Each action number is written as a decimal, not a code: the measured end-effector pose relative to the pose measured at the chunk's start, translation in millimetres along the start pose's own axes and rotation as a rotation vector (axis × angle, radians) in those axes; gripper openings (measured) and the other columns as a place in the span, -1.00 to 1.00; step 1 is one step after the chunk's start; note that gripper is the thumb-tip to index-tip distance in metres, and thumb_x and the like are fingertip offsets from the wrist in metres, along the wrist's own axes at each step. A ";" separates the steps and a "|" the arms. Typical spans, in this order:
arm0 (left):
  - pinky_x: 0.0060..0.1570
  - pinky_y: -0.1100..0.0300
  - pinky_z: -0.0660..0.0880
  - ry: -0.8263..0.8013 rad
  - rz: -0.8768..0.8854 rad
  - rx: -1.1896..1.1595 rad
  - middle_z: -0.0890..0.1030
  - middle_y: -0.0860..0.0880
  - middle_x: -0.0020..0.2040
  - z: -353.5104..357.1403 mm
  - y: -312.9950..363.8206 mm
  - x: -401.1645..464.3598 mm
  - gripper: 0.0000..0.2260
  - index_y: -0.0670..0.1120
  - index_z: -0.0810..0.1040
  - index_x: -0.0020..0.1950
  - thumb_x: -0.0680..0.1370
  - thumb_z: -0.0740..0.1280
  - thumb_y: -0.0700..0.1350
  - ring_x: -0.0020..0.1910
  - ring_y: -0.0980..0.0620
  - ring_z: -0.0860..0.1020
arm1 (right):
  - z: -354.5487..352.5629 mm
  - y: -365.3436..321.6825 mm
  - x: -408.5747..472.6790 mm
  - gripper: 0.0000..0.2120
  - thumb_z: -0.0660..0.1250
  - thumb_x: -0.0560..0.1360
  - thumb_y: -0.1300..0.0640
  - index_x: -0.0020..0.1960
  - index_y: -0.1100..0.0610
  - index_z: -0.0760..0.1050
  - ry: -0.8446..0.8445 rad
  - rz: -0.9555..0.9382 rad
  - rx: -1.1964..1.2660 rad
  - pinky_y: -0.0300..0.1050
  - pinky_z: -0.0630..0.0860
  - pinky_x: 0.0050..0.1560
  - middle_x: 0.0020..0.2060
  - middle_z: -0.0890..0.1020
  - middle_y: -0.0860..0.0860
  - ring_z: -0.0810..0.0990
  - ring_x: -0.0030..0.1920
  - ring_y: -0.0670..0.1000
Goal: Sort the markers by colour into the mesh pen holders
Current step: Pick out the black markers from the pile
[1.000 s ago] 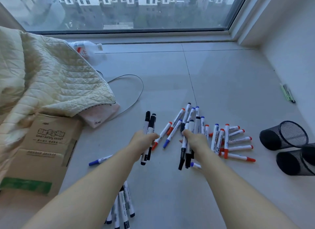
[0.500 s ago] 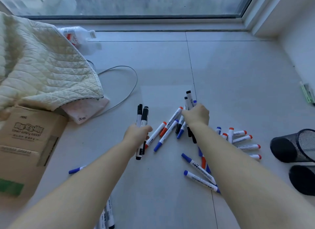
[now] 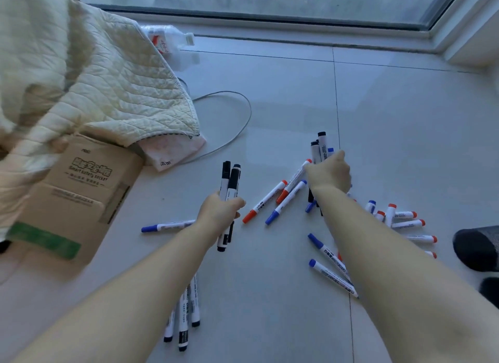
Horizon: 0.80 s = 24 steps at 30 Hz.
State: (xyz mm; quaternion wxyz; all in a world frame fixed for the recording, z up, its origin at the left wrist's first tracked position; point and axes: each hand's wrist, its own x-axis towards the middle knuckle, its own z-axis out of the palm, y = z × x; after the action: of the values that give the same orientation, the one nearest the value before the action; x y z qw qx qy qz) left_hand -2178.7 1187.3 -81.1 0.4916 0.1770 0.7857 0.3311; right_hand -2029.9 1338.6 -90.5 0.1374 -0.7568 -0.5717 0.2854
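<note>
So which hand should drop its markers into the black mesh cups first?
Probably the right hand. It grips a bunch of black-capped markers and is nearer the black mesh pen holders at the right edge; the left hand is farther away.

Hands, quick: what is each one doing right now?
Left hand: closed around two black markers.
Right hand: closed around a bunch of markers, mostly black-capped.

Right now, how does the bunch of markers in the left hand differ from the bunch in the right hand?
The left hand grips a bunch of two markers, both black-capped. The bunch in the right hand is bigger and mixed: black caps plus at least one blue. The left bunch is held nearer the person, the right bunch further out, over the pile on the floor. Both bunches point caps-up, away from the person.
</note>
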 end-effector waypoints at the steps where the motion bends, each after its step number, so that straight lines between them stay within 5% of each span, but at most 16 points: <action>1: -0.33 0.21 0.36 0.003 -0.003 -0.006 0.50 0.01 -0.24 -4.0 -2.6 -5.5 -0.91 -0.02 0.42 -0.16 0.48 0.33 -0.11 -0.27 0.11 0.51 | -0.6 -5.6 -13.1 -0.69 0.33 0.37 0.15 0.03 0.18 0.29 -0.010 -0.039 0.019 -0.08 0.35 -0.25 -0.18 0.46 0.05 0.46 -0.18 0.13; 5: -0.37 0.23 0.33 0.038 -0.002 -0.029 0.52 0.01 -0.21 -22.9 -19.2 -26.5 -0.91 -0.05 0.44 -0.11 0.48 0.34 -0.10 -0.27 0.15 0.52 | 12.3 -21.9 -80.8 -0.73 0.32 0.31 0.13 -0.07 0.16 0.30 -0.219 -0.119 0.118 -0.04 0.45 -0.25 -0.28 0.45 0.00 0.50 -0.18 0.14; 9: -0.33 0.26 0.36 0.084 -0.004 -0.015 0.53 0.09 -0.12 -51.3 -45.2 -42.3 -0.63 -0.07 0.36 0.24 0.48 0.36 -0.06 -0.24 0.20 0.53 | 39.4 -13.2 -145.4 -0.71 0.34 0.31 0.11 -0.07 0.15 0.30 -0.428 -0.062 0.181 -0.08 0.42 -0.23 -0.17 0.49 0.07 0.48 -0.17 0.12; 11: -0.13 0.17 0.46 0.116 -0.018 0.018 0.54 0.01 0.12 -69.3 -63.9 -47.7 -0.42 -0.10 0.26 0.41 0.47 0.37 0.03 -0.09 0.12 0.57 | 54.0 -3.1 -172.3 -0.69 0.33 0.32 0.10 -0.01 0.12 0.30 -0.511 -0.044 0.152 -0.12 0.38 -0.25 -0.12 0.50 0.08 0.47 -0.18 0.10; 14: 0.14 0.04 0.45 0.200 -0.017 0.108 0.52 -0.09 0.24 -101.0 -97.0 -55.3 -0.46 -0.10 0.36 0.33 0.46 0.35 0.15 0.13 -0.09 0.53 | 70.5 12.7 -206.7 -0.67 0.31 0.35 0.12 0.07 0.13 0.33 -0.549 -0.016 0.116 -0.13 0.41 -0.34 -0.17 0.52 0.06 0.48 -0.29 0.02; 19: -0.10 0.13 0.43 0.276 -0.134 0.292 0.53 -0.12 0.18 -142.5 -150.1 -61.4 -0.46 -0.13 0.33 0.31 0.47 0.32 0.16 -0.01 -0.08 0.49 | 92.7 25.5 -242.5 -0.77 0.30 0.41 0.15 -0.01 0.09 0.29 -0.523 -0.018 0.000 -0.18 0.32 -0.47 -0.33 0.44 -0.02 0.39 -0.42 -0.04; 24: -0.20 0.12 0.44 0.310 -0.131 0.406 0.54 -0.15 0.10 -142.0 -168.5 -59.6 -0.46 -0.15 0.29 0.28 0.47 0.30 0.18 -0.11 -0.10 0.48 | 107.7 22.7 -264.1 -0.74 0.32 0.44 0.11 0.02 0.13 0.30 -0.434 -0.033 0.003 -0.13 0.42 -0.35 -0.23 0.53 0.04 0.50 -0.29 0.07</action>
State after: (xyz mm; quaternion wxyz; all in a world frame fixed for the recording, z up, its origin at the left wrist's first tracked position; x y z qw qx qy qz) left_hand -2270.0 981.1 -116.8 0.3404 0.1680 0.9117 0.1573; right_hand -2123.9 1069.6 -116.1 0.0167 -0.6680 -0.5999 0.4401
